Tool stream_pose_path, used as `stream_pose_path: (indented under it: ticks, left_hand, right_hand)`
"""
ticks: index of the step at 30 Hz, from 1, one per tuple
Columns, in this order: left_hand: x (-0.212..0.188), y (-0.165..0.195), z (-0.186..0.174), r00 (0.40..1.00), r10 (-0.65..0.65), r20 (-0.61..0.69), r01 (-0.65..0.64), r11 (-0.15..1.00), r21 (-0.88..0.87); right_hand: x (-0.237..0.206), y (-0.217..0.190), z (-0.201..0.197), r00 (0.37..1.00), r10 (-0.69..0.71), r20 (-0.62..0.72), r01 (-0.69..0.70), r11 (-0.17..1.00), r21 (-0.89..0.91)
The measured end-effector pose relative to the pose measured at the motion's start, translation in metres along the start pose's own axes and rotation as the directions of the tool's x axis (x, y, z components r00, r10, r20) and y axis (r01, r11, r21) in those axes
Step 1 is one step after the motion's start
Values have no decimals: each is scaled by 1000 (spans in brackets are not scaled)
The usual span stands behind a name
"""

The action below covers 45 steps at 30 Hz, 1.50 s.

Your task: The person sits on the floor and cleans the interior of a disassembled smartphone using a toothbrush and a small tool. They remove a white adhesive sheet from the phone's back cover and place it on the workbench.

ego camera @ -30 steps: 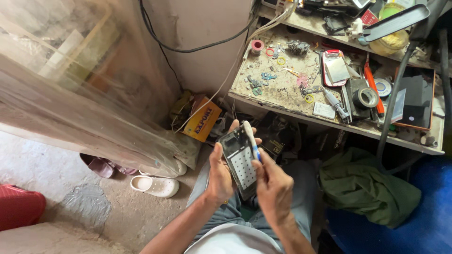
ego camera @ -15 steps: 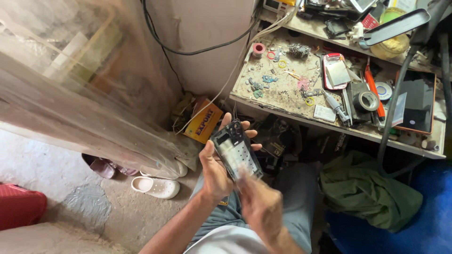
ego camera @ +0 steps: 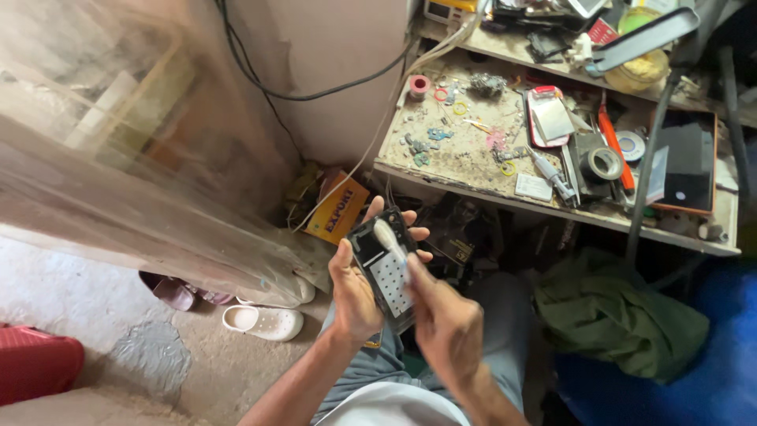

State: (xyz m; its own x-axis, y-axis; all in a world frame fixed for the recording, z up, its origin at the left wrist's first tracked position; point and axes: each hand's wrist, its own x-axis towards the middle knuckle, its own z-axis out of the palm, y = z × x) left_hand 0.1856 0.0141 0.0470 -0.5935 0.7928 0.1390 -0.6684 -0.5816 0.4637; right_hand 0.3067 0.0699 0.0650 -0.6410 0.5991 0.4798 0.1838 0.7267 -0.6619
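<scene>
My left hand [ego camera: 352, 293] grips an opened mobile phone [ego camera: 385, 272] from behind, its dark inner frame and white keypad panel facing up. My right hand [ego camera: 443, 323] holds a small brush [ego camera: 389, 238] with pale bristles, the bristle end resting on the upper part of the phone. Both hands are over my lap, in front of a cluttered workbench [ego camera: 441, 175].
The bench carries tape rolls [ego camera: 605, 162], a red-rimmed phone shell [ego camera: 550, 117], a screwdriver [ego camera: 613, 147] and small parts. A yellow box [ego camera: 337, 211] lies under it, a green cloth [ego camera: 631, 315] at right. A white slipper [ego camera: 262, 322] sits on the floor.
The phone has been brought lower and closer to me. My right hand moved back up, setting the brush on the phone's upper part.
</scene>
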Motion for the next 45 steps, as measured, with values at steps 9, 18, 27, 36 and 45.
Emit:
stream_pose_path:
  ticks: [9, 18, 27, 36, 45]
  left_hand:
    - [2, 6, -2, 1000, 8, -28, -8, 1000, 18]
    - [5, 12, -4, 997, 13, -71, -9, 998, 55]
    - [22, 32, -22, 991, 129, -33, -130, 991, -13]
    - [18, 14, -16, 998, -7, -61, 11, 997, 71]
    - [20, 19, -14, 1000, -26, -17, 28, 995, 94]
  right_hand:
    - [10, 0, 3, 999, -37, -27, 37, 999, -6]
    - [11, -6, 0, 999, -41, -2, 41, 995, -90]
    - [-15, 6, 11, 994, -100, 36, 106, 971, -215]
    - [2, 15, 17, 999, 28, -33, -30, 998, -60]
    - [23, -16, 19, 980, 200, 0, -197, 964, 181]
